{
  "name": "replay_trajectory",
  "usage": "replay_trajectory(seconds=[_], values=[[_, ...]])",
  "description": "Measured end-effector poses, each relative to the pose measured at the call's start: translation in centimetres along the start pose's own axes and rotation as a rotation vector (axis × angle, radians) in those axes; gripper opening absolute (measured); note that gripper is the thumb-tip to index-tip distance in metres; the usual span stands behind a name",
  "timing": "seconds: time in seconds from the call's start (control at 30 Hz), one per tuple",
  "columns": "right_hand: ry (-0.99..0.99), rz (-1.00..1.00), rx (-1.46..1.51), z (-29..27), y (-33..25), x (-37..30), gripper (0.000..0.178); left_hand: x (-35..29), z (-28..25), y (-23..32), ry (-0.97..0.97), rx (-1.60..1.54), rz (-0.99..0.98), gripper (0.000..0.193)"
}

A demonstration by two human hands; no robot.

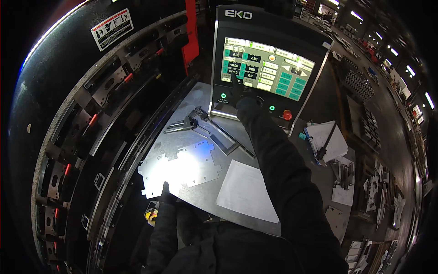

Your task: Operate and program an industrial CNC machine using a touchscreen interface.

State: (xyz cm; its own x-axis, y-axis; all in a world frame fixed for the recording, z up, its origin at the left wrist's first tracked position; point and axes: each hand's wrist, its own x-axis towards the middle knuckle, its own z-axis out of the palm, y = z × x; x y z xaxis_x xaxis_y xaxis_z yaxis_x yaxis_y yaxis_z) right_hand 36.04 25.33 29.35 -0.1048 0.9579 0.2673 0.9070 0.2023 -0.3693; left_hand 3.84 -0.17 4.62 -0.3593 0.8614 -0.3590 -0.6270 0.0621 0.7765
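My right arm reaches forward to a control panel (269, 112) with a lit touchscreen (269, 68). My dark-gloved right hand (248, 104) holds nothing; its index finger stretches to the lower left of the screen, whether touching I cannot tell. A flat sheet metal part (205, 162) with notched edges lies on the metal table, under bright glare. My dark-gloved left hand (167, 195) is at its near edge, thumb over the sheet and the other fingers hidden. Beyond the sheet lie a caliper (221, 125) and a dark angular measuring tool (185, 124).
White paper (246, 189) rests on the table (194, 98) beside my right forearm. A press machine with red-handled clamps (93, 120) runs along the left. Right of the panel are a red stop button (287, 114), a clipboard with papers (328, 139) and metal pieces (343, 173).
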Motion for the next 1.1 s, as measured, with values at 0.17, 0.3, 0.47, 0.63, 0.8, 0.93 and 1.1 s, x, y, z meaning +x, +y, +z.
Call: replay_trajectory(seconds=[0.17,0.3,0.47,0.63,0.8,0.93,1.1], values=[[0.125,-0.088,0.008,1.8,0.8,-0.1,0.068,0.9,-1.4,0.0,0.032,-0.023,-0.065,0.056],[0.626,-0.435,0.036,7.6,5.0,-0.1,0.066,2.2,-5.0,-0.7,0.055,0.0,-0.202,0.058],[-0.384,0.372,0.326,10.0,13.9,-1.6,0.064,-0.3,2.4,1.8,-0.015,0.123,-0.161,0.065],[0.178,-0.002,-0.309,1.1,12.2,-9.0,0.052,-0.1,0.8,2.7,-0.21,-0.116,-0.318,0.056],[0.091,0.065,-0.163,-1.1,14.4,-12.4,0.058,1.4,-1.0,2.4,-0.094,-0.038,-0.399,0.054],[0.126,0.087,-0.184,-1.0,16.7,-13.6,0.061,1.0,-0.8,2.9,-0.242,-0.09,-0.409,0.055],[0.176,0.062,-0.188,-0.4,17.3,-13.2,0.065,1.6,-1.7,2.9,-0.136,-0.046,-0.391,0.056]])
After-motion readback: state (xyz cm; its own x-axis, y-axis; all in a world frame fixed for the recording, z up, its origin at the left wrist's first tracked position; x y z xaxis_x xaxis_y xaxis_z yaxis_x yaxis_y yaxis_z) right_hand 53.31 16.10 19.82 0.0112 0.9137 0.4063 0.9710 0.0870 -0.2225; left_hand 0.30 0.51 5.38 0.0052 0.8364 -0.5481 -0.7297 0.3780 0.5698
